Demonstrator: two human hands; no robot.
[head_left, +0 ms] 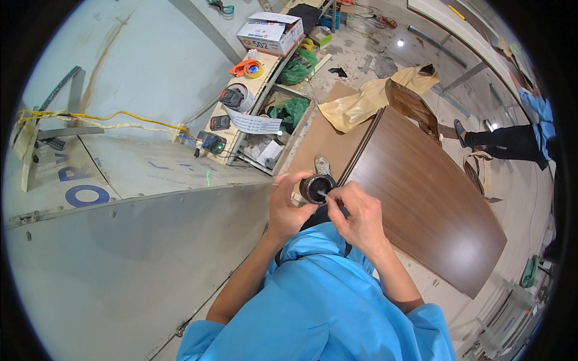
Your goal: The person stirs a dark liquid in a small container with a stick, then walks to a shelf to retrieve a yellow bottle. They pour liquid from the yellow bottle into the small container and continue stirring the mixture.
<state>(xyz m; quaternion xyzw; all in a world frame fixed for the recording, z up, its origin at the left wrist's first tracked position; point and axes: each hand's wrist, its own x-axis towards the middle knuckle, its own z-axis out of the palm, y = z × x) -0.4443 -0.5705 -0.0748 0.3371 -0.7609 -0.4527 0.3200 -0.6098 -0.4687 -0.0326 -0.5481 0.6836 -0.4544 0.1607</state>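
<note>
In front of my chest, my left hand is wrapped around the side of a small round dark jar. Its mouth faces up toward me, and the inside looks dark. A thin pale stick is pinched in the fingers of my right hand, and its end reaches into the jar's mouth. The stick's tip is too small to make out. Right of the jar, a large wood-grain panel lies low near the floor.
At left stands a grey-white panelled wall with a ledge. Ahead, a narrow shelf carries a cardboard box, tape and a charger. Crumpled brown wrapping lies beyond the panel. Another person is at far right.
</note>
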